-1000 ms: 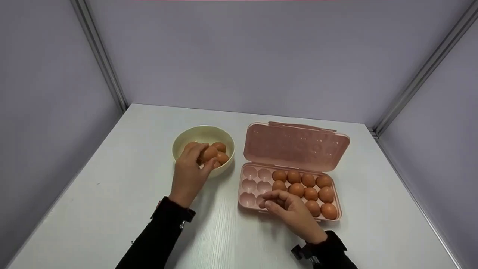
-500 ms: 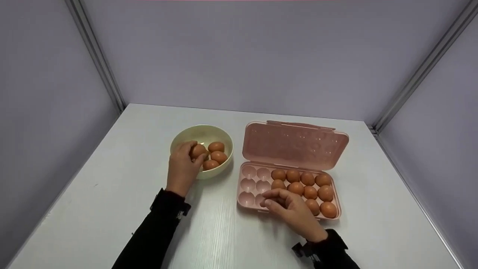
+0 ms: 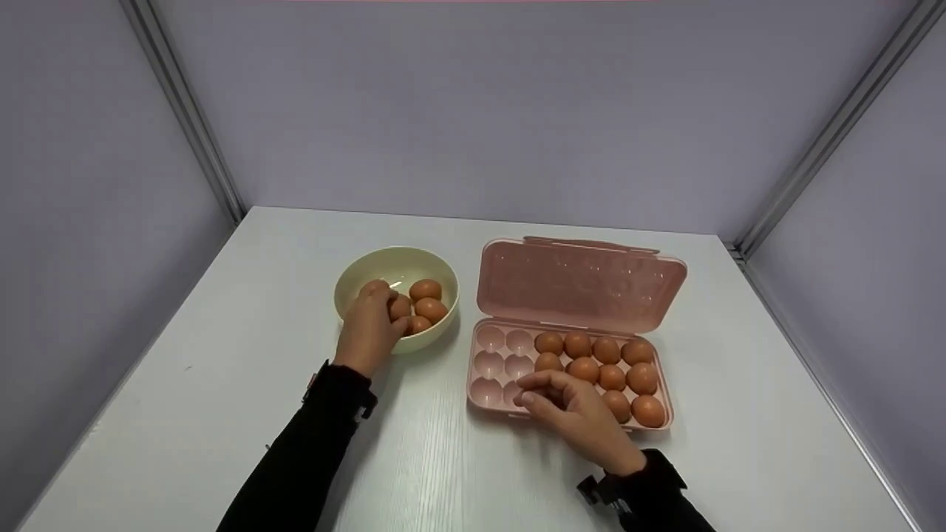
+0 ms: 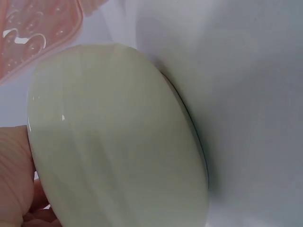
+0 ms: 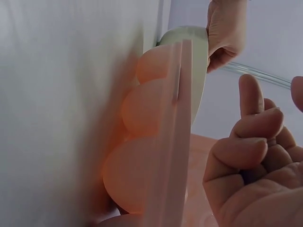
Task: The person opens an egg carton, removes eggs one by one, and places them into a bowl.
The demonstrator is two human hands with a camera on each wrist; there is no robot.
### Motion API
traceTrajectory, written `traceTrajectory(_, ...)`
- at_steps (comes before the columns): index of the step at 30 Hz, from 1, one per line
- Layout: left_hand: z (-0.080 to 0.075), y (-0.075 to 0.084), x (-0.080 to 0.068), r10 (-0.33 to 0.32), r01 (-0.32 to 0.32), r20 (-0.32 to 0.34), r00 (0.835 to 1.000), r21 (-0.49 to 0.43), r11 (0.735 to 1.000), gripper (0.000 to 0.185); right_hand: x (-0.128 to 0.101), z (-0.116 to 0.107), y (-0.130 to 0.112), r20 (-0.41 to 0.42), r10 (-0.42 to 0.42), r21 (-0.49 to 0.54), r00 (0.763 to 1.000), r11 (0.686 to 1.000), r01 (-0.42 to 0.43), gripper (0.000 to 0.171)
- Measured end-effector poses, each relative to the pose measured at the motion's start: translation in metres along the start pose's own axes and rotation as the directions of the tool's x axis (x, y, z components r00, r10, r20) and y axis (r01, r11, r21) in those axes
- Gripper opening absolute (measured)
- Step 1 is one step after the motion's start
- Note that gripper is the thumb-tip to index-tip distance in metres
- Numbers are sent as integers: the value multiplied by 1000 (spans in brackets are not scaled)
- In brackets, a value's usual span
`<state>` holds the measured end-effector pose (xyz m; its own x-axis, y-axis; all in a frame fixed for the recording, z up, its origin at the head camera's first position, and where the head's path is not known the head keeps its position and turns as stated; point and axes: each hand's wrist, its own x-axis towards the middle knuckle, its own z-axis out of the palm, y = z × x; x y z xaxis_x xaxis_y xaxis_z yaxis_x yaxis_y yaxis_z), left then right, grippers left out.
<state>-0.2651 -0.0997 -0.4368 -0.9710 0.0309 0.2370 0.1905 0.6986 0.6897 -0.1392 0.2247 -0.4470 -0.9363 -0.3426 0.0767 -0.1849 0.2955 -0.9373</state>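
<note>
Now, from the head: reaching with the left hand (image 3: 368, 332) into the bowl (image 3: 403, 262), with one egg (image 3: 400, 307) between fingers and thumb, but cannot tell if pinched. Holding nothing with the right hand (image 3: 580, 421), fingers loosely bent over the pink box (image 3: 504, 352), near more eggs (image 3: 612, 377). From the left wrist: cannot see the egg past the bowl's side. From the right wrist: thumb apart, fingers bent beside the box.
</note>
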Motion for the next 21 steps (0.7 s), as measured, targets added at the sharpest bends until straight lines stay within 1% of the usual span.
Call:
traceTrajectory(2,-1,0,2,-23,23,23,999,2,1000,30,0,0,0,-13,-5,-19,1000,1000,5,35)
traceTrajectory(4,-3,1,4,-59,61,60,996,-38,997,28,0,1,0,-27,-13,-42,1000,999,12,34)
traceTrajectory(6,-4,2,7,-93,105,110,990,-109,988,25,1,1,0,-41,-20,-62,999,998,17,33)
traceTrajectory(7,-6,5,8,-138,175,162,977,-244,954,17,1,2,0,-49,-24,-72,999,997,20,32)
traceTrajectory(8,-7,8,9,-183,256,215,959,-393,883,13,1,2,0,-55,-28,-80,998,996,23,32)
traceTrajectory(9,-9,11,10,-223,337,266,938,-543,769,11,1,3,0,-59,-32,-88,998,996,26,31)
traceTrajectory(10,-10,14,11,-259,407,315,913,-670,621,15,1,3,0,-63,-34,-96,997,995,28,31)
traceTrajectory(11,-12,17,11,-293,459,358,886,-759,462,19,1,3,0,-66,-37,-101,997,994,30,31)
traceTrajectory(12,-14,20,11,-320,487,389,864,-808,331,24,1,3,0,-68,-38,-104,997,994,31,31)
traceTrajectory(13,-16,23,11,-351,511,421,836,-831,221,30,2,4,1,-70,-40,-108,997,994,32,30)
traceTrajectory(14,-17,23,11,-357,522,432,828,-826,211,30,2,4,2,-72,-40,-112,997,993,31,30)
traceTrajectory(15,-17,23,12,-359,533,441,822,-819,214,31,2,4,2,-72,-41,-113,997,993,33,30)
traceTrajectory(16,-18,23,12,-362,543,448,817,-810,221,31,2,4,2,-74,-41,-114,996,993,33,30)
traceTrajectory(17,-18,23,12,-363,549,446,818,-794,260,32,2,4,3,-75,-40,-113,996,993,31,29)
traceTrajectory(18,-19,23,12,-365,553,449,816,-789,267,32,2,4,3,-76,-39,-113,996,993,30,29)
traceTrajectory(19,-18,24,12,-375,559,450,810,-787,263,32,2,4,3,-76,-39,-115,996,993,30,30)
traceTrajectory(20,-18,24,13,-382,561,460,802,-799,217,30,2,5,3,-76,-39,-116,996,993,30,30)
traceTrajectory(21,-18,24,13,-388,562,467,794,-807,179,29,3,5,3,-76,-41,-116,996,993,32,30)
